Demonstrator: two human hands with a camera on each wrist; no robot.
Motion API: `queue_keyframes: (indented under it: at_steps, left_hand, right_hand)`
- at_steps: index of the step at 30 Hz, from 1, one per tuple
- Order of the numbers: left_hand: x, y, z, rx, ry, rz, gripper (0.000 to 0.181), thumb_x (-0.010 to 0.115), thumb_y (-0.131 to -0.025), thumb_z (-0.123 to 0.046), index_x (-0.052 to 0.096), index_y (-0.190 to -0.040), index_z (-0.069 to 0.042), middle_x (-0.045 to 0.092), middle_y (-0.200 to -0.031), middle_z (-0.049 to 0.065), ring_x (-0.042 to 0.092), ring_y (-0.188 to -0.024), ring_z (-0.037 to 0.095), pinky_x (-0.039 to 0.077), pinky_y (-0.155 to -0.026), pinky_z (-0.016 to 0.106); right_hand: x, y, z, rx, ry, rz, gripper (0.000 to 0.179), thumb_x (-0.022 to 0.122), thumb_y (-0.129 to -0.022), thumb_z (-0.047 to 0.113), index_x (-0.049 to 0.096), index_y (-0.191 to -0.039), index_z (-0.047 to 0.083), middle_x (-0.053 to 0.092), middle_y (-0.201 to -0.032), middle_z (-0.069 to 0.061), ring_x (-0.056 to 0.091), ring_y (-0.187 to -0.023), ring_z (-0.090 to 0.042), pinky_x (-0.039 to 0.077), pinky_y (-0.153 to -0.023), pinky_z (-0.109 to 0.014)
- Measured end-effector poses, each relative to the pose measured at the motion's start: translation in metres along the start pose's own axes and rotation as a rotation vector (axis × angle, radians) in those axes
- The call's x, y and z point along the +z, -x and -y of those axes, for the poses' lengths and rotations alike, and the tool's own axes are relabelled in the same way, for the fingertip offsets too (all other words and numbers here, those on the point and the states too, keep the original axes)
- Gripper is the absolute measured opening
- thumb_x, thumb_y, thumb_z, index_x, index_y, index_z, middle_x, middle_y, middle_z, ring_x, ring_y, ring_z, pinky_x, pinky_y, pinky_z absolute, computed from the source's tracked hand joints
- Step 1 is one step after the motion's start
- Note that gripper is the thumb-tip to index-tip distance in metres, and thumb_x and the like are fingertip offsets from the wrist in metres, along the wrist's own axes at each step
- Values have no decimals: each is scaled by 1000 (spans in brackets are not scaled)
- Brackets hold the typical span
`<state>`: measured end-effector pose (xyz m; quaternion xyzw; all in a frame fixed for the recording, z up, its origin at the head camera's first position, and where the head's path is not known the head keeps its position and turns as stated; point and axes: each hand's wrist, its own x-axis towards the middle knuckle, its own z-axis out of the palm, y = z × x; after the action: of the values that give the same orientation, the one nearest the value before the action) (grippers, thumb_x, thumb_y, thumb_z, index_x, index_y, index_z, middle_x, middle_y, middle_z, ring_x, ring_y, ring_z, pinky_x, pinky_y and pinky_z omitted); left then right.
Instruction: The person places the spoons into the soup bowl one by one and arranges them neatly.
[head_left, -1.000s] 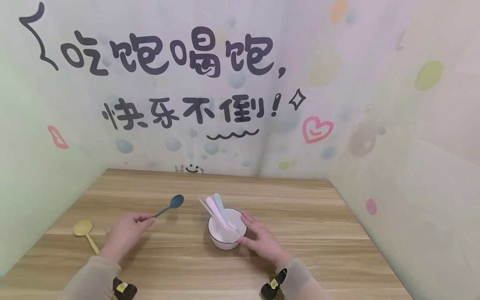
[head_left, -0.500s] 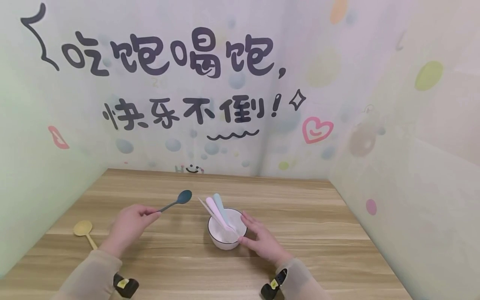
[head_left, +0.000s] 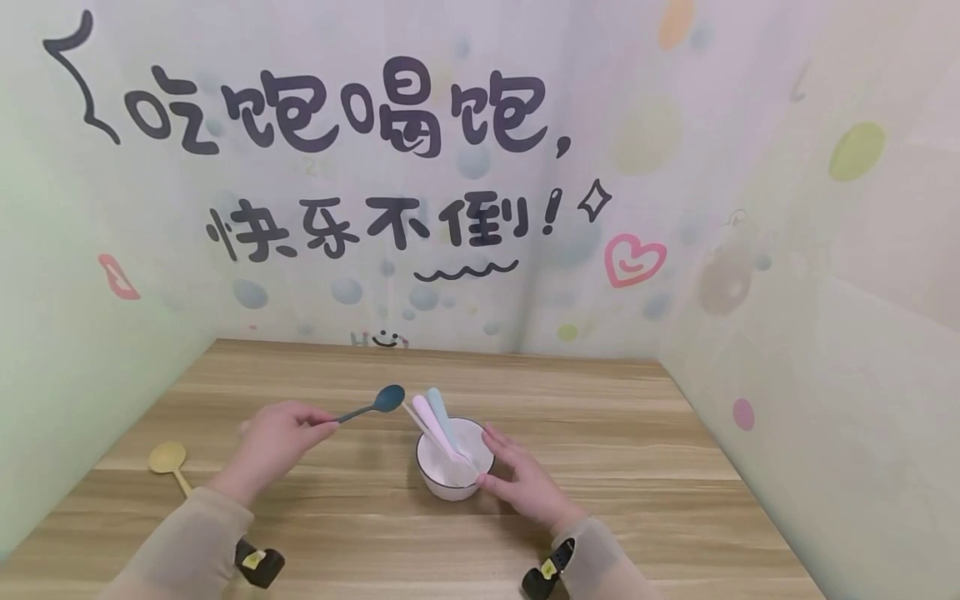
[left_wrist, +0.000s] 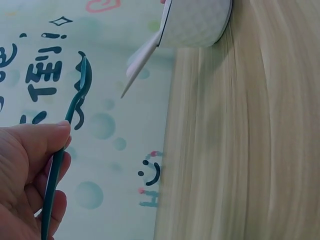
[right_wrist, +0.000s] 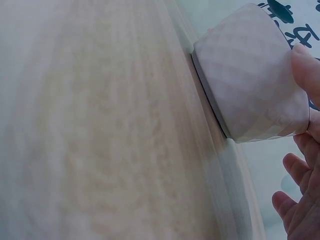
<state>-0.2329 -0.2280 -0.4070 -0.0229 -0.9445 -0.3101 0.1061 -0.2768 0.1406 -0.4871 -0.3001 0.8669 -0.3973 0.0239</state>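
Blue spoon (head_left: 386, 400), pinched in the left hand (head_left: 276, 442), aloft left of the bowl (head_left: 448, 492) (right hand (head_left: 528, 485) spread against its side, utensils (head_left: 433, 427) leaning within); step, seemingly, delivery to the bowl, the next move calling for lowering it in.

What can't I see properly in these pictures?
Head view: the yellow spoon's handle end, hidden by the left sleeve.
Head view: the shape of the pink utensil's lower tip, blurred inside the bowl.
Left wrist view: the dark spoon's handle end, cut off by the bottom edge.
Right wrist view: part of the right hand, cut off by the right edge.
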Motion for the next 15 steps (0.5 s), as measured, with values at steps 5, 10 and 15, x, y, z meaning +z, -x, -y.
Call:
queue_keyframes:
  at_steps: [5, 10, 15]
  left_hand:
    - [-1, -3, -8, 26, -8, 25, 16, 70, -86, -37, 75, -93, -23, 70, -97, -2, 59, -96, 28, 25, -83, 58]
    - [1, -8, -13, 63, -42, 49, 15, 72, -85, -36, 75, -90, -22, 69, -90, -6, 59, -93, 27, 24, -79, 52]
    - [4, -14, -20, 94, -99, 73, 10, 72, -84, -34, 75, -88, -25, 66, -85, -10, 57, -88, 22, 24, -76, 48]
  right_hand:
    - [0, 0, 0, 1, -6, 0, 71, 66, -91, 36, 35, -148, 7, 25, -157, -2, 20, -143, -35, 17, -111, -57]
    - [1, 0, -1, -2, -10, -1, 71, 66, -91, 36, 35, -148, 7, 25, -157, -4, 19, -143, -36, 17, -110, -57]
    - [1, 0, -1, -6, -7, -4, 71, 66, -90, 37, 35, -148, 7, 25, -157, -5, 19, -143, -36, 17, -111, -57]
